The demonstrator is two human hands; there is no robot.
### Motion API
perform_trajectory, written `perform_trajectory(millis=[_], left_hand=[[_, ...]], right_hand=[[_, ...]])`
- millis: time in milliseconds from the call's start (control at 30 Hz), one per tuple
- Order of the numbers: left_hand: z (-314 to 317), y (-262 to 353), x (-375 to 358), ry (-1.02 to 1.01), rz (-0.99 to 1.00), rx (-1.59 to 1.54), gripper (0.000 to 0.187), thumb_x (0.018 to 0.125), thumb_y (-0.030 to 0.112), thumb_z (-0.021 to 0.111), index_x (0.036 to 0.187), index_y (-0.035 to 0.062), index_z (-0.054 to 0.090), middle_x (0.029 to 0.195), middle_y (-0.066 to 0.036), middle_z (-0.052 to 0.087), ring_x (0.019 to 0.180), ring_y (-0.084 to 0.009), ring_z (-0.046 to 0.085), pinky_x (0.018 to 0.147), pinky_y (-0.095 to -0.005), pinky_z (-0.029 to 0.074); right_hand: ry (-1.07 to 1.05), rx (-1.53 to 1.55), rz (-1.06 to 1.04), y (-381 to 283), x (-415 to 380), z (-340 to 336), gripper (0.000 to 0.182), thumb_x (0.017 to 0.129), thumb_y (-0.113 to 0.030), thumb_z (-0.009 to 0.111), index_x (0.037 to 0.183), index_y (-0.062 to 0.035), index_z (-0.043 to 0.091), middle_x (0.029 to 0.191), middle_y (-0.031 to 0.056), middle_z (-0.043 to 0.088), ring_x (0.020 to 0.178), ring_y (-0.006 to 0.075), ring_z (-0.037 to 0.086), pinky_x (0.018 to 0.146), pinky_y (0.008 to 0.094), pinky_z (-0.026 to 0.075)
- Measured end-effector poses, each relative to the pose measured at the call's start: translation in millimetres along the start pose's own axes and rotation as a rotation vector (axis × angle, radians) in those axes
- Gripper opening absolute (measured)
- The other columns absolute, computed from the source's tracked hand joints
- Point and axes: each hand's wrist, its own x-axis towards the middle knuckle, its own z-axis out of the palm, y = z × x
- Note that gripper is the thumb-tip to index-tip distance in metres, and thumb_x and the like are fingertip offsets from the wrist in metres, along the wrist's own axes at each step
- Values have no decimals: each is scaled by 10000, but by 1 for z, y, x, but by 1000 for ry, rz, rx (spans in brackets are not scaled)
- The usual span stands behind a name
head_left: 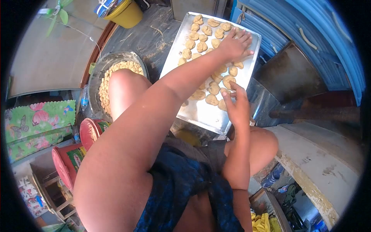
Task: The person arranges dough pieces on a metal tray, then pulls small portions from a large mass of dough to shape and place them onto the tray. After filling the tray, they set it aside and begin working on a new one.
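Note:
A silver metal tray (pixel 210 123) holds rows of lumpy tan dough pieces (pixel 201 47). From the left, my left arm reaches across it, and my left hand (pixel 236 45) lies palm down over pieces near the tray's far right part, fingers spread. What is under that palm is hidden. Nearer to me, my right hand (pixel 238 106) is at the tray's right side, with thumb and forefinger apart beside a dough piece (pixel 228 81). Nothing is visibly held in it.
Left of the tray stands a dark basin (pixel 94 91) of small tan pieces, partly behind my knee. A yellow bucket (pixel 125 14) is at the back. Red-lidded containers (pixel 63 164) stand at lower left, blue slatted panels (pixel 270 29) at upper right, a worn ledge (pixel 309 162) at right.

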Motion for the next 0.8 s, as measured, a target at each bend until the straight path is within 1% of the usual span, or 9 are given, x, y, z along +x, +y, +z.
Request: perform_trajectory(millis=[33,167,267,333,367,533,667,733,800], left_hand=[[10,-1,-9,57,-24,-102,686,912,548,269,1409,76,244,1472,-111,228,1376,-261,163,1108,-491,67],[2,-2,-7,9,-31,-134,703,903,555,287,1408,69,245,1475,-129,211,1379,-274,144,1107,-491,62],[-12,-11,-18,135,-72,-61,733,891,569,300,1412,59,229,1474,-151,199,1381,-294,128,1108,-487,57],[-14,-22,-38,119,-238,-233,769,881,586,300,1418,45,201,1474,-169,187,1381,-310,113,1110,-478,48],[12,-36,-49,126,-209,-76,793,887,613,247,1427,39,157,1485,-150,157,1381,-311,105,1114,-465,47],[8,-41,-52,90,-201,-132,797,887,618,216,1428,36,143,1486,-142,157,1379,-310,108,1118,-456,54],[9,-36,-49,113,-215,-73,796,883,624,215,1426,43,167,1483,-134,179,1384,-291,104,1110,-488,30],[8,-33,-50,117,-229,-6,795,879,626,222,1423,47,188,1479,-128,199,1387,-275,101,1107,-500,10],[4,-31,-42,10,-242,74,799,869,644,227,1428,75,194,1484,-98,203,1390,-254,96,1099,-519,-16]], right_hand=[[-8,7,-2,0,0,-1,418,836,-240,601,1195,-46,507,1059,170,537,871,280,574,786,379,456],[-11,-29,5,0,-2,1,417,835,-238,602,1191,-41,510,1063,171,537,866,281,574,782,380,457],[4,11,20,1,-4,0,421,835,-240,602,1192,-36,508,1073,178,540,866,284,579,778,380,461],[-8,-21,4,3,-4,-2,429,837,-242,602,1199,-33,506,1090,186,543,870,288,583,784,379,463],[-14,-16,20,4,-6,0,429,837,-242,602,1199,-33,506,1090,186,543,870,288,583,784,379,463],[-5,-44,65,5,-3,0,436,843,-246,594,1205,-22,501,1131,194,538,909,298,592,805,379,469],[17,-59,57,9,-2,2,433,843,-249,595,1197,-17,503,1137,198,539,918,303,595,807,382,471],[25,-20,2,11,-2,6,436,841,-237,607,1193,3,514,1124,165,554,854,207,585,785,329,463],[7,-46,0,8,-2,8,438,839,-238,608,1191,4,514,1120,166,560,854,211,586,787,330,463]])
